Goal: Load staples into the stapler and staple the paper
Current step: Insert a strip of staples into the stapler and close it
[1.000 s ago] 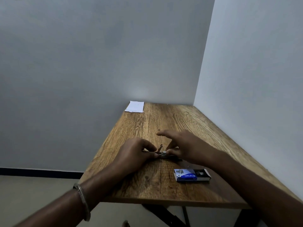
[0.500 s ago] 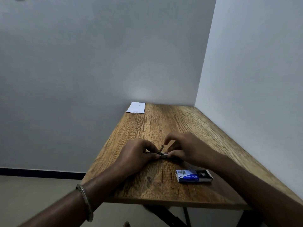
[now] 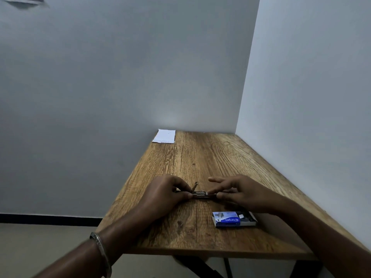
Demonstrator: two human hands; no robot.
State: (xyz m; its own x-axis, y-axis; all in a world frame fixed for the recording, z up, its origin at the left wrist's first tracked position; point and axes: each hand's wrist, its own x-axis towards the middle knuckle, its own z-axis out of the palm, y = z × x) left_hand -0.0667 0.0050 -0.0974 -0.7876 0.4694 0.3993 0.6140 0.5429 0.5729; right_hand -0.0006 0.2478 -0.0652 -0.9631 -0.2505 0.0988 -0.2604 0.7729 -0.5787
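Observation:
A small metal stapler (image 3: pixel 199 194) lies on the wooden table (image 3: pixel 200 157), between my two hands. My left hand (image 3: pixel 166 192) pinches its left end with thumb and fingers; a thin metal part sticks up just right of those fingers. My right hand (image 3: pixel 239 192) grips the right end with thumb and middle fingers while the index finger points out to the left. An opened blue and white staple box (image 3: pixel 233 219) rests near the table's front, just below my right wrist. White paper (image 3: pixel 164 136) lies at the far left corner.
Grey walls close the table in at the back and along the right. The table's left and front edges drop to a pale floor. Dark table legs show under the front edge. A metal bangle sits on my left wrist.
My right hand's fingers have uncurled from over the stapler, with the index finger now stretched out to the left. My left hand has kept its hold. The head view shifted slightly.

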